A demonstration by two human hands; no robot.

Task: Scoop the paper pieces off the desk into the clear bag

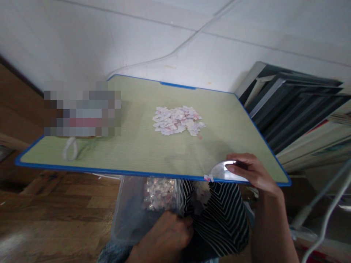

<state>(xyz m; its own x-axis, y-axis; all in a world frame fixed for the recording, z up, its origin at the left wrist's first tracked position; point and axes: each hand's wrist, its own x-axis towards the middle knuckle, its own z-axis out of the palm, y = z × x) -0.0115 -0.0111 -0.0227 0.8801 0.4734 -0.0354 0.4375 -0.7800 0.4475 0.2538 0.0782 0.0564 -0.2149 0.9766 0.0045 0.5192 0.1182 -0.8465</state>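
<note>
White paper scraps (178, 120) lie piled mid-green table (137, 149); right hand (251, 170) pinches shiny plate (219, 171) at near edge, left hand (170, 232) curled, hold unclear. Best sweep slowly, striped cloth (230, 208) beneath.

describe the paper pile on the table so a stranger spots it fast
Find the pale green tabletop edged in blue. Around its middle lies a loose heap of whitish, pink-flecked scraps; unlike the scraps in the clear box below, it is spread in the open.
</note>
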